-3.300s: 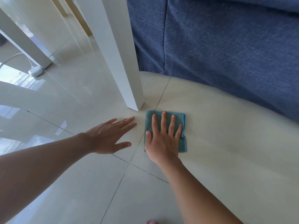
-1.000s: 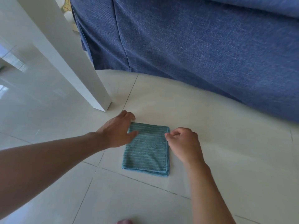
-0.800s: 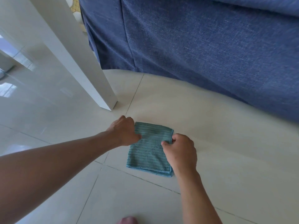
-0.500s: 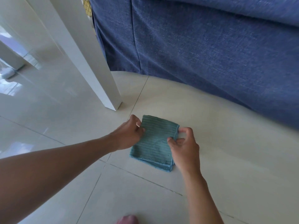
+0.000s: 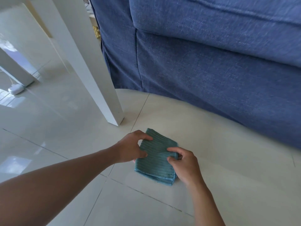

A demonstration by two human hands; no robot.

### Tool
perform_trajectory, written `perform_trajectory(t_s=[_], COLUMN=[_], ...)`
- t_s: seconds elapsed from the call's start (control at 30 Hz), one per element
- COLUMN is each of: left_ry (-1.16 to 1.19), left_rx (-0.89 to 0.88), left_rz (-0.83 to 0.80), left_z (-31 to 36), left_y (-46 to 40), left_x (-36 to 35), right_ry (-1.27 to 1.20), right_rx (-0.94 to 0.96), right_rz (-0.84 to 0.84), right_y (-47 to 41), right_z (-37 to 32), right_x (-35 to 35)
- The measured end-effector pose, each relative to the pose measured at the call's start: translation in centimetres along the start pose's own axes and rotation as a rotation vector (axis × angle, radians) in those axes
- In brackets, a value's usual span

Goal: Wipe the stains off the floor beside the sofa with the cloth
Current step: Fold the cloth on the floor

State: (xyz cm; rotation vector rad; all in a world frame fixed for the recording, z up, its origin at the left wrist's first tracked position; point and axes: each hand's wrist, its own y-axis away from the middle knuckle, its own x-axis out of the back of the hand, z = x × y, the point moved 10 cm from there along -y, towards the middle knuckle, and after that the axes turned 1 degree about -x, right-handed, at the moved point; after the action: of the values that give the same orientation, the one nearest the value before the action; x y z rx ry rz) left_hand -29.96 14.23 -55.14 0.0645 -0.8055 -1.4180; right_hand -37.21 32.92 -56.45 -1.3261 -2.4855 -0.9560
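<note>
A folded teal ribbed cloth (image 5: pixel 156 162) is held between both hands just above the pale tiled floor (image 5: pixel 219 154), in front of the blue sofa (image 5: pixel 203 70). My left hand (image 5: pixel 132 148) pinches the cloth's left edge with thumb and fingers. My right hand (image 5: pixel 184 165) grips its right edge, thumb on top. The cloth's far corner is raised and its near edge hangs low by the floor. I can make out no distinct stain on the tiles around it.
A white table leg (image 5: pixel 97 79) stands on the floor just left of the sofa corner, close behind the cloth. A second white leg (image 5: pixel 14 70) and a small white device (image 5: pixel 16 89) with a cord lie far left. Glossy tiles stretch to the left.
Earlier my right hand pressed flat on the cloth while the left rested on the floor. Since then both hands have closed on the cloth's side edges and lifted its far end.
</note>
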Motion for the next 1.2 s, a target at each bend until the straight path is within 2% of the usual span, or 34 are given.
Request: perform_trajectory(t_s=[0.23,0.43,0.57,0.73,0.87,0.97,1.07,1.2], left_ry=[0.165,0.182,0.155,0.152,0.267,0.369,0.448,0.500], left_rx=[-0.079,-0.241,-0.278,-0.270,-0.235,-0.152,-0.021,0.162], left_rz=[0.061,0.244,0.442,0.544,0.761,0.899,0.980,0.971], left_z=[7.1,19.6,27.2,33.0,30.5,25.1,19.2,12.9], left_y=[1.2,5.2,9.7,16.9,25.4,32.5,38.3,42.9], left_x=[3.6,11.2,17.6,25.4,33.7,37.1,37.8,36.1], right_ry=[-0.029,-0.013,-0.008,-0.062,-0.105,0.062,0.212,0.451], right_rx=[0.074,0.209,0.362,0.551,0.700,0.831,0.894,0.903], right_rz=[0.134,0.170,0.137,-0.036,-0.265,-0.433,-0.585,-0.702], right_y=[0.7,2.6,4.8,7.9,9.4,11.9,15.6,19.8], right_z=[-7.1,-18.4,-28.7,-41.2,-51.4,-56.9,-59.6,-59.0], right_x=[6.3,12.4,15.5,16.2,10.6,1.8,-6.7,-14.8])
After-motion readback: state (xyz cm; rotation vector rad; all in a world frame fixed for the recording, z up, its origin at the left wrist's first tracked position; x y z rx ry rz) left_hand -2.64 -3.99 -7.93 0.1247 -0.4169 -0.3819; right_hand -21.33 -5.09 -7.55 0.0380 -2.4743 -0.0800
